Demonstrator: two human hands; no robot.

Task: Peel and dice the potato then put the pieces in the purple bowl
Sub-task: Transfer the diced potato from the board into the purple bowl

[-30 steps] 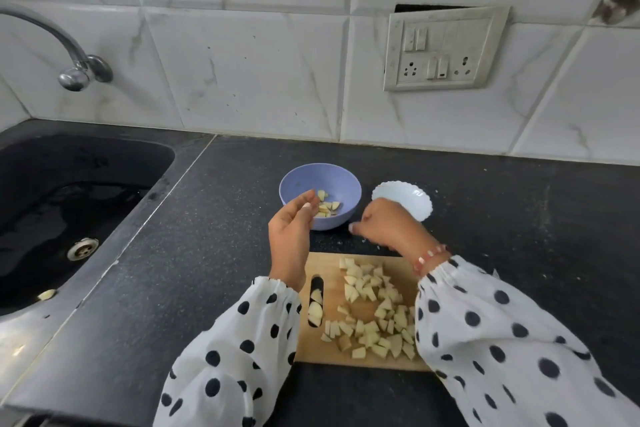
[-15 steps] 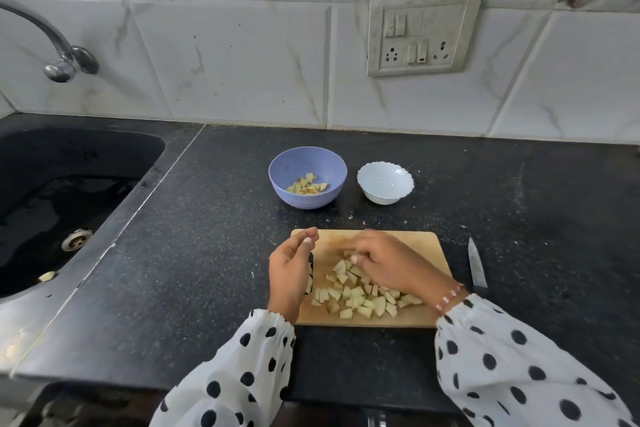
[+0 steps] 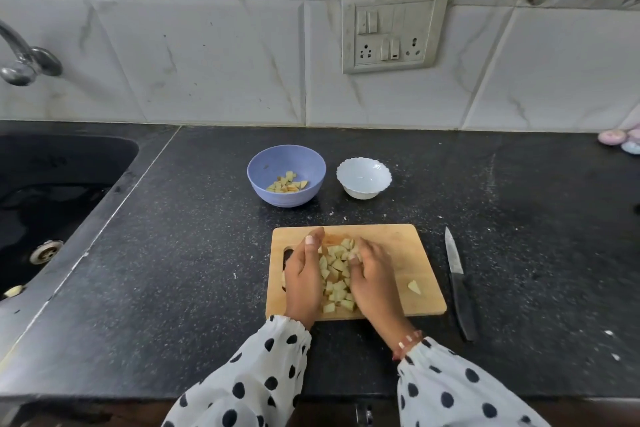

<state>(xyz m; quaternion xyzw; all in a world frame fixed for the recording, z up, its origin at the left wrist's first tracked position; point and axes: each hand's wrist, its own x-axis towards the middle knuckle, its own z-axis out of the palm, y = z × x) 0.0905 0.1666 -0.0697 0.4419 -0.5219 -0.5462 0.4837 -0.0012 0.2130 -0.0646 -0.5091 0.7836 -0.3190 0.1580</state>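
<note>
Flanking a heap of potato dice [image 3: 335,270] on the board [image 3: 398,246], both hands stand on edge with the heap between them; left hand [image 3: 303,279] presses the heap's left side, fingers straight and together; right hand [image 3: 372,282] presses the right side, fingers bent inward at the tips onto the dice — neither hand lifts any piece. One stray piece [image 3: 414,287] lies apart on the board's right part. Behind the board, the purple bowl [image 3: 263,166] holds a few dice at its bottom; a white bowl [image 3: 363,178] stands just beside it on the right. A knife [image 3: 459,282] lies on the counter [image 3: 173,270] just right of the board, blade pointing away. No legible writing or brand shows on any item — the wall socket [image 3: 393,31] included.
</note>
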